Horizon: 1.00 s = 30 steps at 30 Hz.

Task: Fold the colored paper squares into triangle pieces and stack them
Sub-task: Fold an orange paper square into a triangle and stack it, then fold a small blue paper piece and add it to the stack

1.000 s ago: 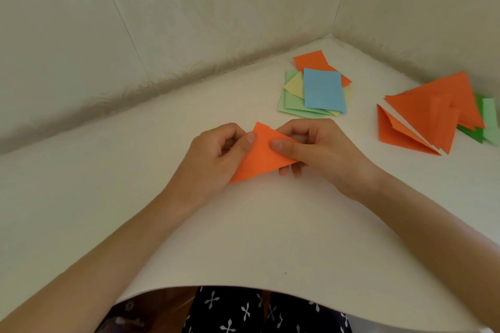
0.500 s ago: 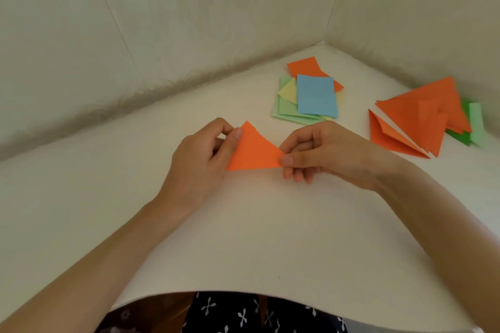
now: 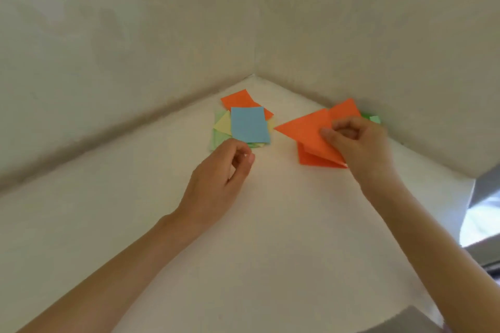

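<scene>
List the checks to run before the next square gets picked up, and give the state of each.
1. The orange triangle is over the stack of folded pieces: ok.
2. The right hand has released the triangle: not ok, it pinches it.
3. The triangle lies flat and lined up on the stack: cannot tell, the hand covers part of it.
4. The left hand is free: ok, its curled fingers hold nothing.
5. The blue square on top of the pile of squares is uncovered and close to the left hand: ok.
</scene>
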Each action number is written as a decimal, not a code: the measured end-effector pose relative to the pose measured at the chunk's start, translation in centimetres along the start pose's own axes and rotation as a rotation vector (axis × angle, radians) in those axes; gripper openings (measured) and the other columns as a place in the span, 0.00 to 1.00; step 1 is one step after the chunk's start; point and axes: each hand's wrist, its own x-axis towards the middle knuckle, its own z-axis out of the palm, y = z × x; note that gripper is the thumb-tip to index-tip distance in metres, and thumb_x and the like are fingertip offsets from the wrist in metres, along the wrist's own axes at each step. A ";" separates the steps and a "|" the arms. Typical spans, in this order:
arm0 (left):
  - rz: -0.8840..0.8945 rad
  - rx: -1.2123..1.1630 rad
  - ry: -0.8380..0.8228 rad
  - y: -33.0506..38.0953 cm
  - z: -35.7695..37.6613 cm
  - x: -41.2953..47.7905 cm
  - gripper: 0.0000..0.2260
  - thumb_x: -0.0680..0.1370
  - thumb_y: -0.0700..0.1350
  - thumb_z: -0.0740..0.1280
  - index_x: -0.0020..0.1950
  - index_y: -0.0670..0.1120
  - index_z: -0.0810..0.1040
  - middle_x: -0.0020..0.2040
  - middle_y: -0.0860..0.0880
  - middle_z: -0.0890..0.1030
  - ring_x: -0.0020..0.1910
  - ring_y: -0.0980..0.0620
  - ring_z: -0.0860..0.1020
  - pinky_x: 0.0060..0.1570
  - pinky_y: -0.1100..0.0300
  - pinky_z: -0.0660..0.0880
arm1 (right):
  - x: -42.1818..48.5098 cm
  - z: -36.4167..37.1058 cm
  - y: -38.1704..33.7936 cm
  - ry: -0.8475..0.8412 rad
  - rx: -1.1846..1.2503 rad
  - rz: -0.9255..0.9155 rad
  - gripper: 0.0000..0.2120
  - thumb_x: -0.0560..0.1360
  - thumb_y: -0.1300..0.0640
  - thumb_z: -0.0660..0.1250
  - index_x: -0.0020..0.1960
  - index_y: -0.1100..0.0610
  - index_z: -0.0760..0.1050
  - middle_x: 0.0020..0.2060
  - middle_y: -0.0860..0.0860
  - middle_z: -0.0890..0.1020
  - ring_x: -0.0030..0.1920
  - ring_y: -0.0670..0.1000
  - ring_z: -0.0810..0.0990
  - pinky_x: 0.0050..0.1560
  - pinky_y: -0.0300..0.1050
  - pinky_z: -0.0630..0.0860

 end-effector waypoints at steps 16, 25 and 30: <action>-0.004 0.046 -0.013 -1.4 -1.2 -0.4 0.06 0.80 0.50 0.60 0.48 0.51 0.75 0.44 0.58 0.78 0.43 0.56 0.75 0.42 0.63 0.71 | 2.2 -1.4 4.2 0.222 -0.562 -0.080 0.11 0.73 0.53 0.70 0.52 0.56 0.75 0.50 0.54 0.75 0.54 0.57 0.70 0.50 0.47 0.66; -0.111 0.097 0.001 -3.7 -5.4 -1.6 0.06 0.80 0.46 0.60 0.47 0.52 0.75 0.45 0.56 0.78 0.45 0.59 0.75 0.42 0.66 0.69 | -0.1 8.0 -1.3 -0.283 -0.494 -0.565 0.18 0.75 0.56 0.67 0.63 0.60 0.72 0.59 0.55 0.74 0.60 0.55 0.72 0.54 0.40 0.64; -0.083 0.166 -0.002 -4.6 -6.0 -2.6 0.06 0.80 0.46 0.59 0.47 0.49 0.75 0.44 0.57 0.76 0.43 0.58 0.73 0.42 0.65 0.68 | 1.4 10.2 0.1 -0.581 -0.683 -0.335 0.30 0.79 0.48 0.62 0.75 0.60 0.57 0.75 0.56 0.59 0.74 0.54 0.58 0.70 0.42 0.52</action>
